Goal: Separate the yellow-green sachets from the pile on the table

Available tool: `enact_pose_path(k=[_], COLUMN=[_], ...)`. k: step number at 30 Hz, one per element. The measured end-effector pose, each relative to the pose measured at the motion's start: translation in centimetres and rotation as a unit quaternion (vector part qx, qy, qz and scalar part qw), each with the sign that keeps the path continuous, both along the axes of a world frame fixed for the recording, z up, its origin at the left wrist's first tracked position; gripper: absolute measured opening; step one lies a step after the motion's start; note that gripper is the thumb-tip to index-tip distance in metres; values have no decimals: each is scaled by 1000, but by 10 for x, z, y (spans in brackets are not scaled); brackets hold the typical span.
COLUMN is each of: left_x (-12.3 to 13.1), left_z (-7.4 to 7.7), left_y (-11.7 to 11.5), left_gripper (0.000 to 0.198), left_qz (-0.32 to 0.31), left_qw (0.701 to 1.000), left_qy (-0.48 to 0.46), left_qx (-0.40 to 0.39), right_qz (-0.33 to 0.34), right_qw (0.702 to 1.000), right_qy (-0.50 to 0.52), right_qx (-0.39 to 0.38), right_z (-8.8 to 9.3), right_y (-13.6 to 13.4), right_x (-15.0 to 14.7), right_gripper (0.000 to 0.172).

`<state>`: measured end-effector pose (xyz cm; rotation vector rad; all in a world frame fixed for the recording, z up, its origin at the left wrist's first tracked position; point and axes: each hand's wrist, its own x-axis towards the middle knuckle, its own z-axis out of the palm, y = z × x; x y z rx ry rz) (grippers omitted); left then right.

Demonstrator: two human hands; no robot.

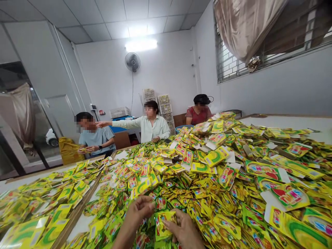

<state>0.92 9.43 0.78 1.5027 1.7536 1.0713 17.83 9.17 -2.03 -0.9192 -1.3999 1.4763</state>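
Note:
My right hand [184,228] is closed on a yellow-and-green candy sachet [166,223], thumb laid across its front, low in the middle of the view. Just left of it, my left hand [141,209] is raised with thumb and fingertips brought together; whatever lies between them, if anything, is too small to make out. Beyond its fingertips lies a green sachet [161,203] with a red fruit print. Around both hands spreads a deep heap of small green and yellow sachets [202,204].
Flat yellow cartons [216,157] with white flaps are heaped on the sachets to the right. A wooden strip [85,204] divides off more yellow cartons [62,214] on the left. Three people sit across the table, one with an arm [124,123] stretched sideways. White crates [164,103] stand behind.

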Motion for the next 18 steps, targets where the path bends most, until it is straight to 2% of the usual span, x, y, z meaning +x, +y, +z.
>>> enact_pose_path(k=[2, 4, 6, 8, 10, 13, 18], left_x=[-8, -12, -12, -9, -5, -4, -9], left_z=[12, 18, 18, 16, 17, 21, 32], left_y=[21, 43, 63, 74, 75, 64, 38], left_gripper=[47, 58, 68, 67, 62, 58, 54], left_qz=[43, 68, 58, 39, 31, 27, 5], left_qw=[987, 972, 956, 942, 929, 914, 906], left_qy=[157, 225, 287, 333, 368, 405, 422], left_qx=[19, 25, 19, 6, 0, 5, -8], right_qz=[-16, -25, -24, -25, -45, -102, -173], right_qw=[1000, 999, 998, 997, 997, 994, 981], right_qy=[4, 25, 51, 67, 63, 8, -73], right_qx=[-2, 0, 5, 12, 21, 24, 51], right_z=[2, 1, -1, -2, -2, 2, 6], right_y=[3, 5, 6, 7, 8, 6, 4], right_x=[2, 1, -1, 0, 3, 10, 13], right_gripper=[33, 31, 29, 28, 30, 34, 24])
